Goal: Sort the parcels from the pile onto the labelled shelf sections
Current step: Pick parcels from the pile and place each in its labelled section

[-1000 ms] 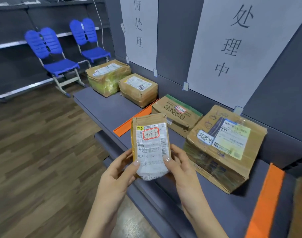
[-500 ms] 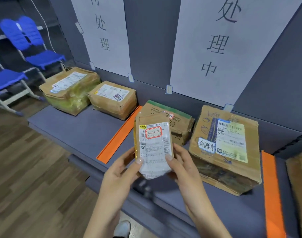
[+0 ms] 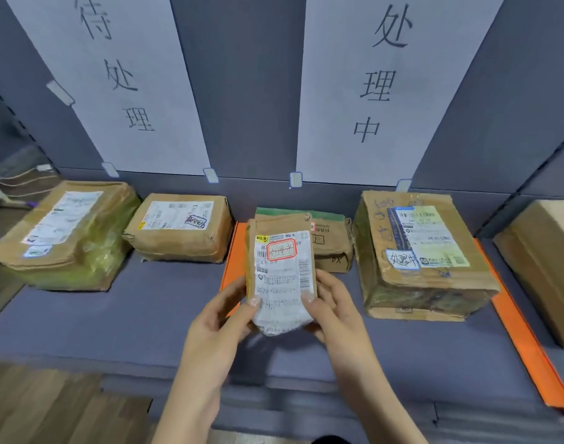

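Observation:
A small brown parcel [image 3: 282, 270] with a white shipping label and a red-framed handwritten tag is held upright above the grey shelf [image 3: 146, 315]. My left hand [image 3: 221, 318] grips its lower left edge, and my right hand [image 3: 333, 307] grips its lower right edge. It hovers over the middle section, under the paper sign 处理中 [image 3: 383, 84]. Behind it lies a green-topped box [image 3: 332, 241], and a large taped box [image 3: 418, 254] sits to its right. The left section, under the sign 待处理 [image 3: 120, 78], holds two boxes [image 3: 63, 238] [image 3: 181, 227].
Orange strips [image 3: 231, 251] [image 3: 527, 344] divide the shelf into sections. Another brown box [image 3: 546, 267] stands in the section at far right. Wood-pattern floor [image 3: 43, 408] shows at lower left below the shelf's front edge.
The view has swung round to face the shelf squarely and closer. Both hands keep the same hold on the small parcel, now in front of the middle section.

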Tool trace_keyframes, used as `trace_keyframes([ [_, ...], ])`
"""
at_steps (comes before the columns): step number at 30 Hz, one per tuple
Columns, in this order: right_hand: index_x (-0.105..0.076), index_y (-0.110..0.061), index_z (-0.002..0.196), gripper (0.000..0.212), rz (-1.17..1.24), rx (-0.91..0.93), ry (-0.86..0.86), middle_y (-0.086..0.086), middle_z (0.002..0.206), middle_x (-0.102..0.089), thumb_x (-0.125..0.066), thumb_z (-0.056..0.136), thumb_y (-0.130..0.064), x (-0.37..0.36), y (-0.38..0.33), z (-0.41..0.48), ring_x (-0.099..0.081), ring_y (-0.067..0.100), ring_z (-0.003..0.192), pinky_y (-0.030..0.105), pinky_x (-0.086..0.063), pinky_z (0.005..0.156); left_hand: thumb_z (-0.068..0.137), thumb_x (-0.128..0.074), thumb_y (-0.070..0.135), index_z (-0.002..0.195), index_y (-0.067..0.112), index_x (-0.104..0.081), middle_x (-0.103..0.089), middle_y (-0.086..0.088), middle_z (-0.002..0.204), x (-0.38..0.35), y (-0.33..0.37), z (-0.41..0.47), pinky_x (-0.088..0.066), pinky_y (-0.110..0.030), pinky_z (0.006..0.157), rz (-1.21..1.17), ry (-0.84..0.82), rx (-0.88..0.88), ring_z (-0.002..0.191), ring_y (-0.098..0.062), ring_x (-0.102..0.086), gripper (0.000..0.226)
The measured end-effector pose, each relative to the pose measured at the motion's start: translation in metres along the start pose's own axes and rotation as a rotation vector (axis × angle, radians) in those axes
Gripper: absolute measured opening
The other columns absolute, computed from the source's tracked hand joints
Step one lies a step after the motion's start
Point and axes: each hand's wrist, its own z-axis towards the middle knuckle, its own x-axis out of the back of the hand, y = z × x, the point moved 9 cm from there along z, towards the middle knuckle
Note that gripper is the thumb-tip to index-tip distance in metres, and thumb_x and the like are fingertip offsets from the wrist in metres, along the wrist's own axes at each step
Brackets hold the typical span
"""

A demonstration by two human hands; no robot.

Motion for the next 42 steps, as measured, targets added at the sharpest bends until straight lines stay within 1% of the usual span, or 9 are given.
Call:
trace_keyframes([
  [4, -0.058, -0.026, 0.116, 0.067, -0.01, 0.002, 0.101, -0.005, 0.123, -0.07, -0.071, 0.055, -0.049, 0.003, 0.006, -0.007, -0.064, 0.012, 0.117, 0.032, -0.053, 0.093, 0.088, -0.063, 0.009, 0.112, 0.022, -0.069, -0.076, 0.008, 0.1, -0.001, -0.002, 0.009, -0.052, -0.012, 0.061, 0.004, -0.073, 0.022, 0.088, -0.003, -0.071, 0.028],
  [11, -0.057, -0.027, 0.122, 0.07, -0.087, 0.004, 0.147, -0.006, 0.125, -0.069, -0.069, 0.058, -0.052, 0.01, 0.008, -0.007, -0.063, 0.013, 0.118, 0.04, -0.049, 0.101, 0.087, -0.064, 0.013, 0.117, 0.023, -0.067, -0.074, 0.004, 0.108, -0.009, -0.011, 0.017, -0.053, -0.014, 0.064, -0.012, -0.163, 0.05, 0.093, -0.006, -0.071, 0.031],
  [16, -0.056, -0.025, 0.123, 0.071, -0.08, 0.001, 0.145, -0.003, 0.125, -0.069, -0.069, 0.059, -0.052, 0.017, 0.007, -0.005, -0.066, 0.014, 0.113, 0.036, -0.052, 0.095, 0.071, -0.068, 0.027, 0.115, 0.025, -0.067, -0.074, 0.007, 0.107, -0.018, -0.008, 0.02, -0.055, -0.016, 0.067, -0.021, -0.196, 0.05, 0.097, -0.007, -0.07, 0.044],
  [24, -0.053, -0.029, 0.127, 0.077, -0.098, -0.022, 0.163, -0.002, 0.138, -0.06, -0.071, 0.057, -0.055, 0.039, 0.004, 0.005, -0.065, 0.009, 0.112, 0.034, -0.05, 0.096, 0.087, -0.064, 0.006, 0.108, 0.022, -0.07, -0.076, 0.004, 0.101, -0.025, -0.018, 0.037, -0.054, -0.022, 0.068, 0.058, -0.152, 0.097, 0.092, -0.01, -0.071, 0.027],
  [30, -0.052, -0.034, 0.125, 0.053, -0.115, -0.061, 0.195, -0.009, 0.13, -0.063, -0.065, 0.074, -0.037, 0.062, -0.001, 0.01, -0.066, 0.0, 0.097, 0.034, -0.05, 0.092, 0.088, -0.063, 0.004, 0.104, 0.02, -0.073, -0.076, 0.002, 0.097, -0.023, -0.018, 0.049, -0.05, -0.021, 0.071, 0.232, -0.276, 0.148, 0.092, -0.012, -0.07, 0.024],
  [33, -0.055, -0.036, 0.119, 0.031, -0.089, -0.121, 0.206, -0.015, 0.105, -0.072, -0.067, 0.092, -0.025, 0.068, 0.005, 0.012, -0.065, 0.009, 0.101, 0.041, -0.051, 0.095, 0.078, -0.074, 0.017, 0.106, 0.02, -0.073, -0.076, 0.002, 0.098, -0.025, -0.016, 0.054, -0.048, -0.024, 0.076, 0.3, -0.344, 0.166, 0.098, -0.015, -0.069, 0.028],
  [35, -0.056, -0.031, 0.121, 0.027, -0.068, -0.157, 0.203, -0.01, 0.092, -0.073, -0.057, 0.098, -0.017, 0.069, 0.009, 0.013, -0.067, 0.01, 0.091, 0.039, -0.055, 0.09, 0.082, -0.073, 0.014, 0.107, 0.021, -0.071, -0.076, 0.003, 0.098, -0.026, -0.014, 0.058, -0.047, -0.021, 0.075, 0.345, -0.364, 0.168, 0.097, -0.012, -0.069, 0.026],
  [38, -0.059, -0.021, 0.123, 0.026, -0.031, -0.206, 0.181, 0.002, 0.099, -0.073, -0.053, 0.099, -0.014, 0.068, 0.014, 0.012, -0.07, 0.009, 0.081, 0.028, -0.059, 0.075, 0.083, -0.073, 0.016, 0.11, 0.022, -0.07, -0.076, 0.003, 0.098, -0.033, -0.012, 0.06, -0.047, -0.021, 0.075, 0.397, -0.416, 0.178, 0.097, -0.013, -0.068, 0.028],
  [42, -0.062, -0.016, 0.121, 0.024, 0.029, -0.208, 0.167, 0.005, 0.1, -0.075, -0.054, 0.098, -0.013, 0.065, 0.016, 0.01, -0.071, 0.01, 0.082, 0.026, -0.059, 0.068, 0.069, -0.07, 0.032, 0.11, 0.025, -0.07, -0.076, 0.004, 0.097, -0.035, -0.01, 0.064, -0.047, -0.028, 0.086, 0.413, -0.411, 0.182, 0.103, -0.016, -0.066, 0.041],
])
